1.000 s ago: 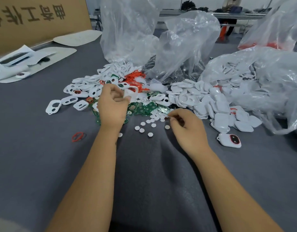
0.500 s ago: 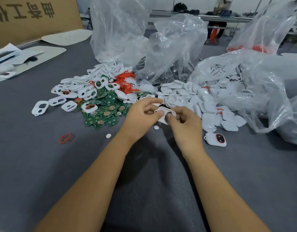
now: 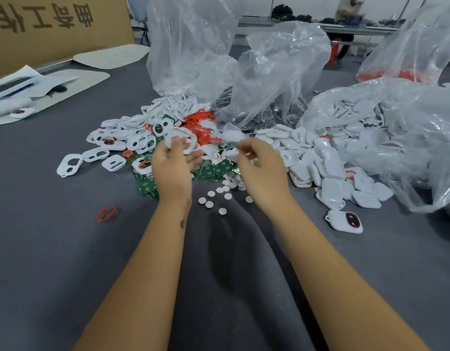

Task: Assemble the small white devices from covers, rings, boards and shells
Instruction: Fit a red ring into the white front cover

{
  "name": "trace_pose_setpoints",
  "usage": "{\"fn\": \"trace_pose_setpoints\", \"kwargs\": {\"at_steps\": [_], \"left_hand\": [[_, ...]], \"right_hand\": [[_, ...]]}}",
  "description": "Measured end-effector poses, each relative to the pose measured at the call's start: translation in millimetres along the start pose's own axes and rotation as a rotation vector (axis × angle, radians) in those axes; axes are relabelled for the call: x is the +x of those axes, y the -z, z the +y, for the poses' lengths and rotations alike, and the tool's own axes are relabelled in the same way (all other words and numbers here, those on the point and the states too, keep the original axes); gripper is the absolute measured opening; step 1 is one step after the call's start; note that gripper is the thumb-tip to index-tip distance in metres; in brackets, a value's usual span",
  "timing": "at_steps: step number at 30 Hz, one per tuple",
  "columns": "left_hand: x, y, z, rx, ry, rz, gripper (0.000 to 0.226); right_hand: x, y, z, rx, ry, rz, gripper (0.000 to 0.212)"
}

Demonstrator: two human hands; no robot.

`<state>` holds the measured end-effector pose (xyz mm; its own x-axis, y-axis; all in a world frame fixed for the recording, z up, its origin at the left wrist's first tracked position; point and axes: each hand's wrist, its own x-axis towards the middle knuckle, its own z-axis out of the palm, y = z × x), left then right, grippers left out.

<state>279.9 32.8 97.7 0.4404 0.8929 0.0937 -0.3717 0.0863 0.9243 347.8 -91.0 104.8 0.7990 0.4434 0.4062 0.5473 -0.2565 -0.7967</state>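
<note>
Beyond both hands, clear plastic bags [image 3: 274, 72] stand slumped on the grey table [image 3: 54, 249], and the biggest one [image 3: 396, 127], off past the right hand, spills white shells [image 3: 330, 173] out in a heap toward that hand's outer side. Just beyond the left hand sits the pile of white covers [image 3: 132, 138] with their two cut-outs, orange rings [image 3: 201, 122] tangled behind them, and green boards [image 3: 213, 169] fanned out between and under the two hands. Left hand [image 3: 173, 165] is up off the table, fingers curled round one white cover [image 3: 180, 140], holding it at the fingertips. Right hand [image 3: 262, 168] hovers level with it, well apart, fingers bent in and pinching something small and white; too blurred to name. Nearer the person than the hands, small white discs [image 3: 218, 196] lie scattered on the cloth. One finished device [image 3: 344, 221] lies off to the right hand's outer side, near the wrist. A lone orange ring [image 3: 106, 214] lies out to the left of the left wrist.
</note>
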Motion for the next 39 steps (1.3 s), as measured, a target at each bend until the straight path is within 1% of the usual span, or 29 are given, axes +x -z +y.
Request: {"fn": "trace_pose_setpoints", "kwargs": {"at_steps": [2, 5, 7, 9, 11, 12, 13, 14, 17, 19, 20, 22, 25, 29, 32, 34, 36, 39], "left_hand": [[4.9, 5.6, -5.9, 0.001, -0.034, 0.111, 0.018], [7.4, 7.8, -13.2, 0.08, -0.071, 0.166, 0.021], [9.2, 8.6, -14.6, 0.125, -0.085, 0.175, 0.021], [11.9, 7.8, -14.0, 0.152, -0.074, 0.184, 0.021], [12.3, 7.0, -13.8, 0.179, -0.062, 0.189, 0.023], [10.1, 5.8, -13.3, 0.19, -0.059, 0.177, 0.023], [9.0, 5.1, -13.3, 0.195, -0.057, 0.168, 0.024], [8.8, 4.6, -13.3, 0.2, -0.051, 0.164, 0.024], [10.3, 3.7, -12.2, 0.191, -0.032, 0.157, 0.023], [10.2, 3.1, -12.5, 0.182, -0.028, 0.158, 0.023], [9.6, 2.5, -12.6, 0.187, -0.028, 0.158, 0.024], [8.2, 1.8, -12.6, 0.205, -0.037, 0.148, 0.026], [6.0, 1.0, -11.3, 0.218, -0.058, 0.133, 0.027], [2.4, 1.0, -11.4, 0.243, -0.102, 0.098, 0.028], [-1.1, 0.0, -9.8, 0.237, -0.11, 0.059, 0.026], [-4.3, -2.4, -7.2, 0.227, -0.101, 0.02, 0.025], [-10.3, -7.1, -6.2, 0.217, -0.104, -0.038, 0.025], [-25.2, -20.2, -6.5, 0.191, -0.086, -0.104, 0.024]], "right_hand": [[27.7, -14.9, -5.6, -0.203, 0.117, -0.074, 0.028], [66.9, -37.9, -11.3, -0.413, 0.211, -0.169, 0.038], [85.9, -52.3, -12.4, -0.472, 0.214, -0.255, 0.049], [101.1, -65.6, -9.5, -0.538, 0.195, -0.388, 0.056], [110.3, -73.3, -5.3, -0.668, 0.191, -0.537, 0.055], [111.4, -72.7, -2.5, -0.731, 0.197, -0.571, 0.051], [112.9, -71.4, -0.6, -0.766, 0.209, -0.563, 0.046], [114.5, -69.4, 0.8, -0.78, 0.223, -0.515, 0.039], [117.0, -60.8, 3.8, -0.781, 0.268, -0.327, 0.019], [120.2, -53.5, 6.0, -0.73, 0.239, -0.288, 0.019], [121.3, -49.4, 6.7, -0.666, 0.204, -0.281, 0.021], [120.7, -41.4, 7.8, -0.481, 0.125, -0.271, 0.025], [115.6, -31.6, 9.8, -0.241, 0.066, -0.201, 0.028], [107.5, -18.1, 12.5, -0.14, 0.059, -0.086, 0.031], [99.4, -7.6, 10.6, -0.052, 0.036, 0.011, 0.024], [88.6, 0.7, 7.8, 0.116, -0.004, 0.054, 0.021], [70.5, 9.0, 3.4, 0.322, -0.054, 0.06, 0.023], [36.7, 20.5, 0.5, 0.537, -0.118, 0.069, 0.026]]}}
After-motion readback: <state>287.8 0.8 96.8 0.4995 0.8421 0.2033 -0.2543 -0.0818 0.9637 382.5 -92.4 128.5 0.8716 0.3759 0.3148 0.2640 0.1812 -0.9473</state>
